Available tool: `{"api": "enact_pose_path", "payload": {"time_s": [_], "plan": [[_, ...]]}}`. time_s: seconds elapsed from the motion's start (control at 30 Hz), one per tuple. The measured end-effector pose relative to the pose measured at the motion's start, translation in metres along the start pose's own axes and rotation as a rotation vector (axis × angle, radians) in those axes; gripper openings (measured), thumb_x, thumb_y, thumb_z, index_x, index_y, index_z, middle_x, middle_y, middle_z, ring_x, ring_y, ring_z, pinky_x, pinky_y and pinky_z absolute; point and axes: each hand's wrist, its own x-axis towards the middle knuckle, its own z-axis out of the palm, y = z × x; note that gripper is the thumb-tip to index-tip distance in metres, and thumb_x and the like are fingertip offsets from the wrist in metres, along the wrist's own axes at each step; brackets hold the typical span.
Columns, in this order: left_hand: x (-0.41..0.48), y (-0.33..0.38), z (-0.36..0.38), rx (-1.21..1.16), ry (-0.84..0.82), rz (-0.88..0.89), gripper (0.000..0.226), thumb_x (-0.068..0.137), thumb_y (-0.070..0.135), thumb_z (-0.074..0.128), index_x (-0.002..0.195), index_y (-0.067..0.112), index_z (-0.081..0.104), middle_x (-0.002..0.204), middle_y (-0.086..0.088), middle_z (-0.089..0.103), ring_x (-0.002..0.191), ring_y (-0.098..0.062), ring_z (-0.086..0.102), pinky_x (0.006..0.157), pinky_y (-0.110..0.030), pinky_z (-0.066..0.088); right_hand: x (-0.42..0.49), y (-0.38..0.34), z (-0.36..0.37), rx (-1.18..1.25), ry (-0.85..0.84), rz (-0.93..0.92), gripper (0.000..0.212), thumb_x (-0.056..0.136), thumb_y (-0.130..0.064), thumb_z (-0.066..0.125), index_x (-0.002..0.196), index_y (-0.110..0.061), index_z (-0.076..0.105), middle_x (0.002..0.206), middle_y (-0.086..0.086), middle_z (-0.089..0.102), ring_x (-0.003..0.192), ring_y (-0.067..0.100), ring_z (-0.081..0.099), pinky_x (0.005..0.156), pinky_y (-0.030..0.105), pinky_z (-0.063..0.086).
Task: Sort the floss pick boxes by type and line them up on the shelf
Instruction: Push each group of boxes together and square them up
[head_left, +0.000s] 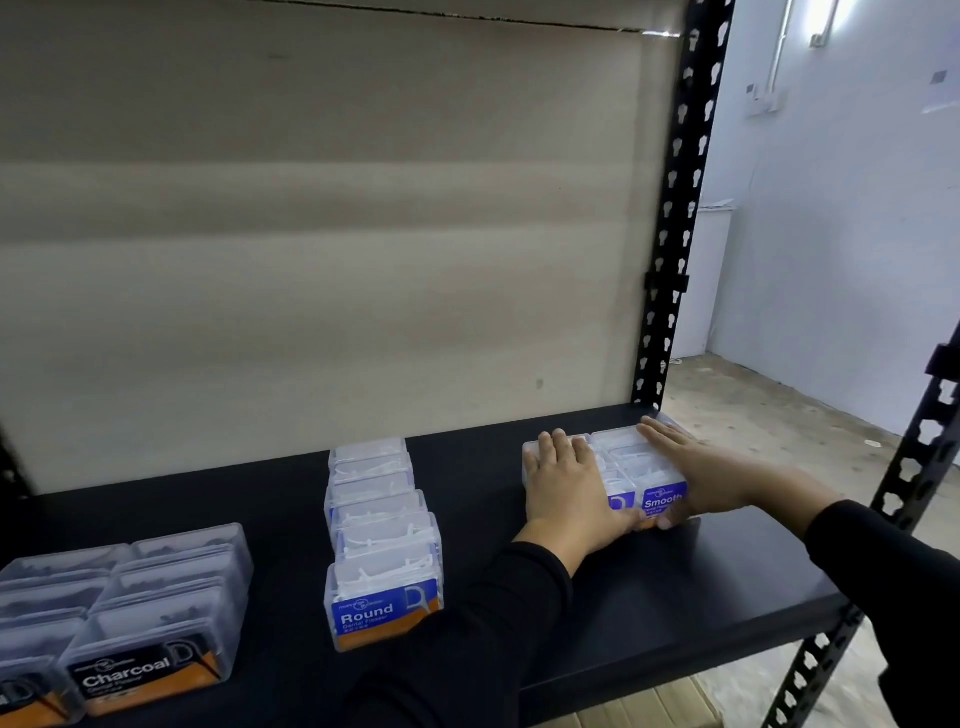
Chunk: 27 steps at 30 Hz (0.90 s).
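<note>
Both flat, our left hand (566, 488) and right hand (693, 470) press clear plastic blue-label Smooth boxes (623, 453) at three o'clock into line.

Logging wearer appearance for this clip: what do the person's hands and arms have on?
The left hand and right hand are bare: no gloves, rings or watch visible. The left sleeve and right sleeve are long, plain black, ending at the wrists, without visible markings.

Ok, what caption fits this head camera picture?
Left hand and right hand press flat against the Smooth boxes on the shelf, right of the Round row and Charcoal rows.
</note>
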Motion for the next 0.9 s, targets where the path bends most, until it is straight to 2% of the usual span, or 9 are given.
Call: {"api": "enact_pose_path", "payload": {"time_s": [0.27,0.47,0.57,0.73,0.83,0.9], "plan": [[-0.002,0.0,-0.003,-0.01,-0.026,0.003,0.114,0.067,0.074,0.056,0.147,0.006,0.011,0.155,-0.019,0.012,0.144,-0.034,0.005,0.117,-0.048,0.002,0.0,0.0,-0.001,-0.029,-0.016,0.003,0.128,0.063,-0.049,0.078,0.147,-0.016,-0.013,0.158,-0.002,-0.015,0.146,0.018,-0.01,0.119,0.034,0.004],[-0.008,-0.005,-0.024,0.084,-0.123,0.032,0.118,0.064,0.083,0.047,0.149,0.012,0.006,0.158,-0.015,0.005,0.146,-0.032,-0.004,0.113,-0.057,-0.007,-0.004,-0.007,-0.004,-0.16,0.005,0.022,0.13,0.059,-0.063,0.073,0.147,-0.023,-0.015,0.155,-0.001,-0.024,0.143,0.015,-0.021,0.117,0.047,-0.005],[-0.019,-0.016,-0.039,0.05,-0.104,0.074,0.109,0.069,0.08,0.046,0.149,0.019,0.005,0.159,-0.012,0.003,0.146,-0.029,-0.007,0.113,-0.057,-0.007,-0.014,-0.026,-0.01,-0.137,0.011,-0.036,0.126,0.06,-0.064,0.071,0.147,-0.028,-0.012,0.155,-0.002,-0.024,0.143,0.016,-0.021,0.116,0.047,-0.008],[-0.059,-0.058,-0.073,-0.066,-0.019,0.074,0.087,0.082,0.064,0.046,0.149,0.022,0.01,0.159,-0.002,0.008,0.147,-0.018,0.001,0.117,-0.047,-0.002,-0.034,-0.083,-0.008,-0.017,0.117,-0.245,0.108,0.065,-0.069,0.061,0.147,-0.033,0.001,0.158,-0.008,-0.004,0.143,0.003,-0.008,0.119,0.037,0.0],[-0.088,-0.089,-0.087,-0.083,-0.009,0.028,0.08,0.085,0.06,0.044,0.149,0.027,0.008,0.159,0.004,0.005,0.146,-0.012,-0.001,0.118,-0.041,0.0,-0.041,-0.122,-0.001,0.126,0.189,-0.374,0.09,0.078,-0.052,0.064,0.147,-0.031,0.01,0.156,-0.014,0.006,0.141,-0.002,-0.001,0.117,0.026,0.003],[-0.107,-0.106,-0.093,-0.094,-0.028,0.001,0.078,0.087,0.06,0.042,0.148,0.03,0.006,0.159,0.007,0.001,0.146,-0.01,-0.004,0.118,-0.038,-0.001,-0.042,-0.145,0.006,0.171,0.174,-0.444,0.086,0.08,-0.053,0.06,0.148,-0.031,0.012,0.152,-0.019,0.008,0.135,-0.007,-0.001,0.116,0.023,0.003]]}}
